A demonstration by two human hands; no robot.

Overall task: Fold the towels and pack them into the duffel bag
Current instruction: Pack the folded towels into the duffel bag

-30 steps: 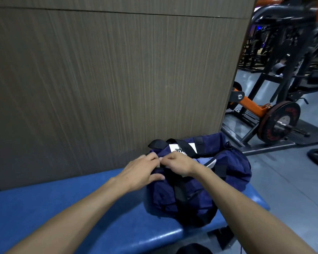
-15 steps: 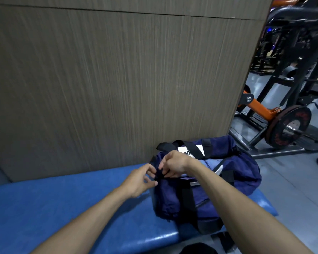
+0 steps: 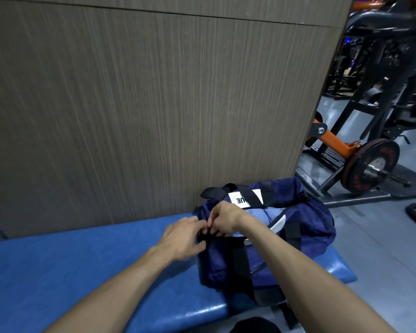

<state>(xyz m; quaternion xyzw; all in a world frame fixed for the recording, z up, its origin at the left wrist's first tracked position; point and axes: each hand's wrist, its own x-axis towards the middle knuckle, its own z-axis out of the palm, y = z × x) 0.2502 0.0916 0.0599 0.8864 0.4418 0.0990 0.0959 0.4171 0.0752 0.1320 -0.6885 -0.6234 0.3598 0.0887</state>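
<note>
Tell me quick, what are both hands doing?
Left hand: pinching the left end of the navy fabric duffel bag.
Right hand: fingers curled, gripping that same end.

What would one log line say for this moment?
stage: closing duffel bag | left hand and right hand: pinching bag's near end | bag: on blue bench

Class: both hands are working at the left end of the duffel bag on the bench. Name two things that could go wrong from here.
1. A light blue towel shows in the open top of the duffel bag; it could snag during closing.
2. The bag sits near the bench end and front edge, so tugging by the left hand and right hand might slide it off.
</note>
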